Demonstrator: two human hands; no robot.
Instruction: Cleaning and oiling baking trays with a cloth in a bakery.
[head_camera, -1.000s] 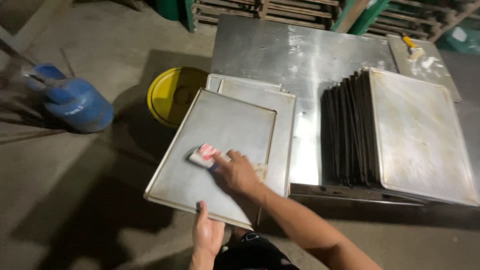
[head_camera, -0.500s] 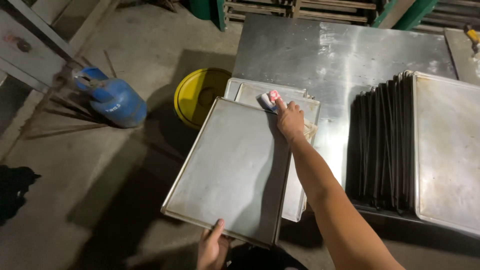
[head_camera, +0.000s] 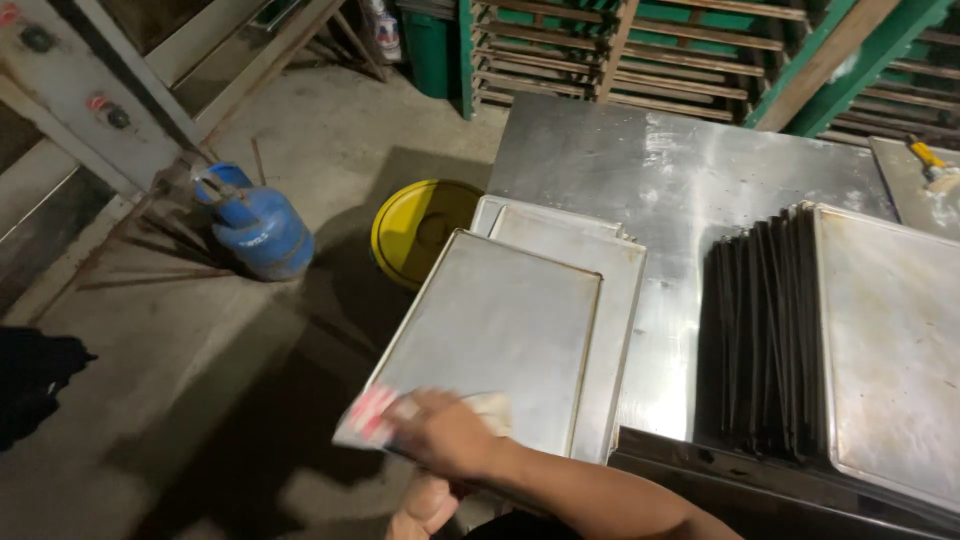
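- Your right hand (head_camera: 440, 432) is closed on a small red-and-white pad (head_camera: 372, 413) and presses it against the near-left corner of a flat rectangular steel baking tray (head_camera: 500, 330); motion blur hides the fingers.
- Your left hand (head_camera: 425, 505) grips the near edge of that tray from below, thumb up.
- The tray tilts out over the near-left corner of the stainless steel table (head_camera: 680, 180), its far part lying on a second, similar steel tray (head_camera: 615, 300) that rests on the table's left edge.
- A pack of dark-edged steel trays standing on edge (head_camera: 765, 340) sits toward the table's right side, well apart from your hands; a broad flat tray (head_camera: 890, 340) leans against them.
- On the concrete floor (head_camera: 200, 400) beyond the table's left edge stands a round yellow bucket (head_camera: 420, 225), with a blue gas cylinder (head_camera: 255, 225) farther left.
- Green-framed wooden racks (head_camera: 640, 50) line the far side.
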